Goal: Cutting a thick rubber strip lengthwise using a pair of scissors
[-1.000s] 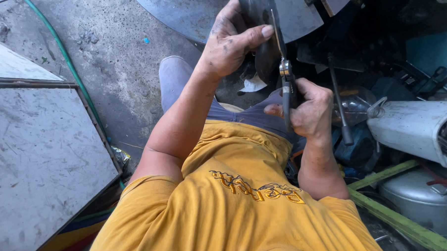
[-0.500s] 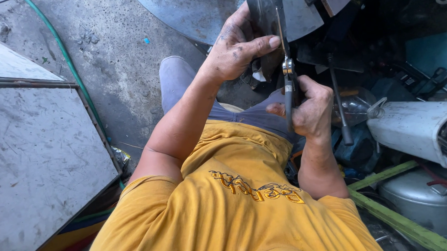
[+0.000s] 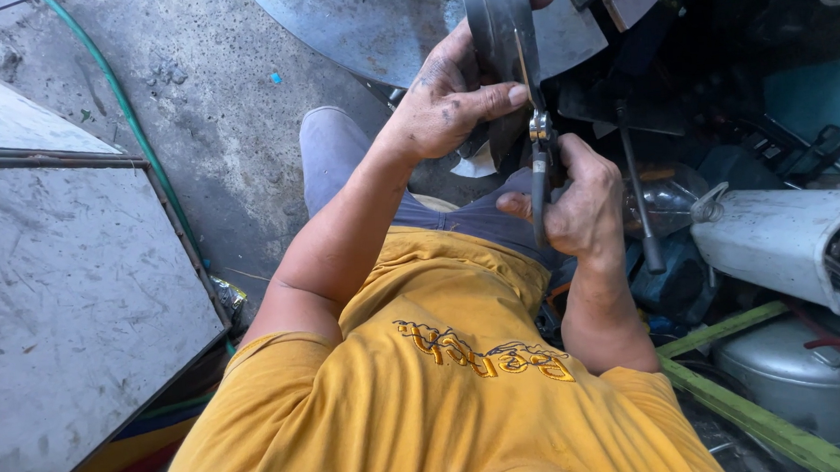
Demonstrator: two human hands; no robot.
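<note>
Left hand [image 3: 448,100] grips dark metal strip [image 3: 499,38], held upright above the lap | right hand [image 3: 582,202], just below, closed on snips [image 3: 539,171] biting strip's edge | step: apparently mid-cut | next move calls for a firm squeeze, strip held steady

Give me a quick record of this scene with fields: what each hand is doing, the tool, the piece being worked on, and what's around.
left hand: left hand grips a curved dark metal piece, thumb pressed on its edge
right hand: right hand closed around the handles of metal snips
tool position: blades point up, at the metal piece's edge
clothing: yellow shirt, grey trousers
floor: concrete, with a green hose
left side: flat grey metal sheet
right side: white casing, green bar
</note>
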